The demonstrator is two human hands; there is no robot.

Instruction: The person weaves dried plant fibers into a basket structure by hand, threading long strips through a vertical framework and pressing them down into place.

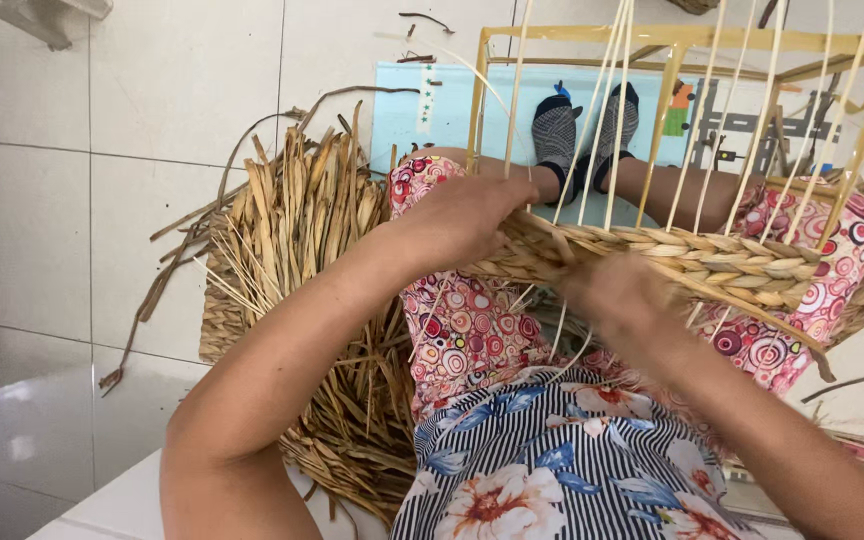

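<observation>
A half-woven basket lies across my lap: a yellow frame (687, 40) strung with thin upright canes (607, 110), and rows of braided straw (722, 262) woven along its lower edge. My left hand (467, 220) grips the left end of the braided rows, fingers curled over the weave. Just right of it, my right hand (617, 290) presses on the braid from the near side, blurred, its fingers closed on a straw strand.
A heap of dried straw leaves (297, 230) lies on a woven mat at my left. My feet in patterned socks (587, 125) rest on a light blue mat (432, 105). White tiled floor (152, 100) surrounds everything, with loose strands scattered on it.
</observation>
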